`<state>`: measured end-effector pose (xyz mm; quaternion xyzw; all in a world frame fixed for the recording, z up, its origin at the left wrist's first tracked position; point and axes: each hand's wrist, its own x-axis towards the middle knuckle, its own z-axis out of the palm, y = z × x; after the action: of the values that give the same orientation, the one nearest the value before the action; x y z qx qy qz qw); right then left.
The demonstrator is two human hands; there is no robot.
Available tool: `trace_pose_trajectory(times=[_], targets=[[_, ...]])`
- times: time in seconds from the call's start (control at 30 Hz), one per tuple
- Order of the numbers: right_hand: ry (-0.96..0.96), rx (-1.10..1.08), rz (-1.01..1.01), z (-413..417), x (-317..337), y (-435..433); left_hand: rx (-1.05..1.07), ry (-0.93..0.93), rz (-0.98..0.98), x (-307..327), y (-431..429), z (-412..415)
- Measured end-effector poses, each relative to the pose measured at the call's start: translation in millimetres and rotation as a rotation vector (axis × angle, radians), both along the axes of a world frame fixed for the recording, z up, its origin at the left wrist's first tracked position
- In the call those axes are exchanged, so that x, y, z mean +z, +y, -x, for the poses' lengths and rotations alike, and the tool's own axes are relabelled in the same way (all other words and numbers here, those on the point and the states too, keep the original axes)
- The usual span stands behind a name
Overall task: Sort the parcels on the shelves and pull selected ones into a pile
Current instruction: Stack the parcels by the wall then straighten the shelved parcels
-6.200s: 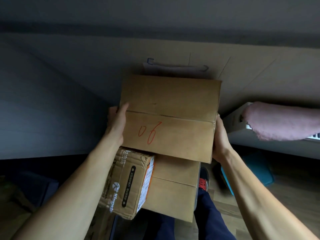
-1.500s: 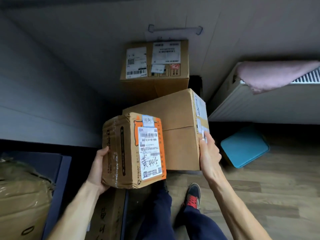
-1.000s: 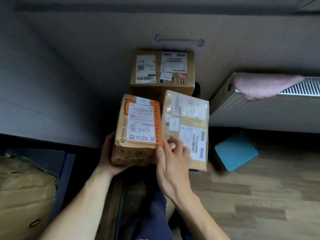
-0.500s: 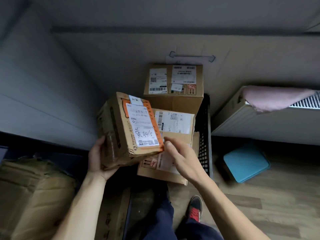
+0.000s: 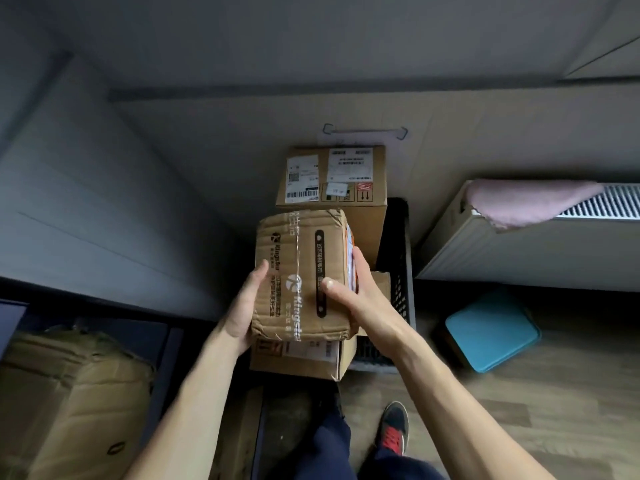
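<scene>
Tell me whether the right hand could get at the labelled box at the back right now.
Probably not: the right hand grips the taped parcel together with the left hand, and that parcel is held in front of the labelled box. Nothing else seems to block the box's top.

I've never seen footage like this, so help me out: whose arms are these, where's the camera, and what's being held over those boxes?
No machine here: a person wears a camera on the head, looking down at their own arms. The left hand and right hand hold a crumpled taped parcel between them. Below it lies a flat labelled box; a taller labelled box stands behind, beside a black crate. A radiator is on the right.
</scene>
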<state>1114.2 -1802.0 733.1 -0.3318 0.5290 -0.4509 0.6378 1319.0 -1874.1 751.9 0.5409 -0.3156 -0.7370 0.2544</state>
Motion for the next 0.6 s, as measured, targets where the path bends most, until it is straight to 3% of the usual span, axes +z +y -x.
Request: trace_pose_trajectory(times=[0.1,0.13,0.2,0.23,0.3,0.43,0.6], targets=[[0.011,-0.055,-0.029,-2,-2,-3,0.269,-0.098,-0.030,-13,5,-13],[0.008,-0.069,-0.044,-2,-5,-6,0.348,-0.252,-0.042,-26,8,-21],[0.002,-0.091,-0.008,-1,-2,-13,0.262,-0.620,-0.027,-54,21,-35],[0.004,-0.085,0.018,1,3,-20,0.155,-0.694,-0.052,-62,32,-36],[0.053,-0.059,0.055,7,16,-42,0.108,-0.618,-0.181,-64,49,-26],[0.172,0.081,0.020,16,21,-90,0.294,-0.497,-0.433,-75,60,-21],[0.195,0.200,-0.033,22,17,-103,0.459,-0.256,-0.452,-84,53,-24]])
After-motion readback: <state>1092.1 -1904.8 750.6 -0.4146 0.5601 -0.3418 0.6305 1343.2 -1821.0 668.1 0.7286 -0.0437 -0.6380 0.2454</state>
